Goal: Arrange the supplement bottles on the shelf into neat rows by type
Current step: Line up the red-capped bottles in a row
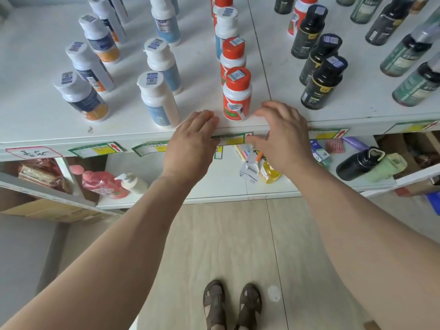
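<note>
- My left hand (190, 148) and right hand (283, 136), both spread and empty, flank the nearest red-capped bottle (237, 94) at the shelf (35, 125) edge, squaring its row.

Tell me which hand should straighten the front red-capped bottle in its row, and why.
Probably the right hand: its fingertips reach level with the front red-capped bottle, close beside its base. The left hand lies flatter on the shelf edge. Both are empty.
</note>
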`<state>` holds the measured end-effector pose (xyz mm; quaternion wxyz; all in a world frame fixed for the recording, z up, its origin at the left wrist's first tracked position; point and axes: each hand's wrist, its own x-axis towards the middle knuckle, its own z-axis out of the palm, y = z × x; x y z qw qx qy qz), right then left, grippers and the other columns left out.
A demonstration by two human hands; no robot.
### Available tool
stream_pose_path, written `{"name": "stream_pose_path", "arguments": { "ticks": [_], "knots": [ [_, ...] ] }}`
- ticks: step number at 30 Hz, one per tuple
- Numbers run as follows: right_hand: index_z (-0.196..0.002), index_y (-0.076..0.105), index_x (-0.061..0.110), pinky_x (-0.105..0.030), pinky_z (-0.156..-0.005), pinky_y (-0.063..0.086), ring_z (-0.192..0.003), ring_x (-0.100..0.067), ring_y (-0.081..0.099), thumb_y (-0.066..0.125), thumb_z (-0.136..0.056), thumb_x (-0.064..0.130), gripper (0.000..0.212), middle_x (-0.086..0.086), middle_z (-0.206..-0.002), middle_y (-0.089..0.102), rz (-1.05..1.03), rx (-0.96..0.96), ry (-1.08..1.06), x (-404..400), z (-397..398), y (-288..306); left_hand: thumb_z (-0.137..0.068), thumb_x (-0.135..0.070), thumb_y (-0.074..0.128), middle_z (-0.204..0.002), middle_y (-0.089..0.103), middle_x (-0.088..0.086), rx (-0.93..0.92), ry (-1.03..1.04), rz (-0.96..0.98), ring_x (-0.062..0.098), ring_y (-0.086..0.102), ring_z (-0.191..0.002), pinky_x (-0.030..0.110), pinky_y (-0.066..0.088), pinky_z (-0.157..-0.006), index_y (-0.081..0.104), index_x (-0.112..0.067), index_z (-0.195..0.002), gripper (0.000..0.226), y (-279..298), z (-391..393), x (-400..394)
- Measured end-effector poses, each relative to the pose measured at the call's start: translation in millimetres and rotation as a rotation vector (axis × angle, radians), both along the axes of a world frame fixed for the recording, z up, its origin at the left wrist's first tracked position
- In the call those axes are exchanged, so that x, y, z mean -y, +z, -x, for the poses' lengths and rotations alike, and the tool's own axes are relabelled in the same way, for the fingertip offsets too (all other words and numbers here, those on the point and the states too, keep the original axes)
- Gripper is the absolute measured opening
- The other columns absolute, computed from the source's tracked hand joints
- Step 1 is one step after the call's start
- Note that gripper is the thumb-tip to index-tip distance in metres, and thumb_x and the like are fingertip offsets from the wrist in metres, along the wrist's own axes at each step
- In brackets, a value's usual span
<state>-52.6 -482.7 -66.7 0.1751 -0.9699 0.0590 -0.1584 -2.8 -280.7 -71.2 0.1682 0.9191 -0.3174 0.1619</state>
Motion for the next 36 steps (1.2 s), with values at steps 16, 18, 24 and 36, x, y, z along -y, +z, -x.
{"name": "stream_pose_path", "arguments": {
  "ticks": [16, 18, 24, 36],
  "knots": [
    [-0.136, 0.051, 0.014, -0.033, -0.106, 0.032, -0.133, -0.022, 0.041, 0.069, -0.085, 0.044, 0.061, -0.003, -0.146, 0.046, -0.169, -0.208, 0.017, -1, 8, 61, -0.089, -0.029, 0.065, -0.144, 0.045, 0.005, -0.359, 0.101, -0.034, 0.024, 0.041, -0.131, 0.031, 0.031, -0.107, 0.046, -0.009, -0.139, 0.058, 42, 13, 9],
    [-0.139, 0.048, 0.016, -0.03, -0.105, 0.032, -0.133, -0.02, 0.041, 0.066, -0.088, 0.042, 0.061, -0.002, -0.147, 0.045, -0.272, -0.182, 0.021, -2, 8, 84, -0.091, -0.033, 0.063, -0.149, 0.041, 0.001, -0.449, 0.154, 0.025, 0.021, 0.039, -0.134, 0.03, 0.031, -0.108, 0.042, -0.012, -0.143, 0.06, 53, 14, 14],
    [-0.139, 0.047, 0.026, -0.022, -0.092, 0.033, -0.125, -0.014, 0.05, 0.07, -0.086, 0.04, 0.059, 0.005, -0.138, 0.052, -0.449, -0.244, 0.107, -16, -18, 125, -0.089, -0.034, 0.065, -0.148, 0.043, 0.0, -0.683, 0.265, 0.229, 0.02, 0.042, -0.133, 0.029, 0.033, -0.106, 0.036, -0.016, -0.147, 0.068, 74, 10, 28],
    [-0.131, 0.058, 0.028, -0.026, -0.094, 0.045, -0.11, -0.013, 0.061, 0.071, -0.085, 0.039, 0.049, 0.006, -0.126, 0.065, -0.507, -0.359, 0.05, -18, -40, 133, -0.078, -0.039, 0.074, -0.112, 0.067, -0.011, -0.921, 0.103, 0.453, 0.012, 0.06, -0.108, 0.034, 0.047, -0.097, 0.058, -0.03, -0.122, 0.048, 82, -14, 23]
  ]
}}
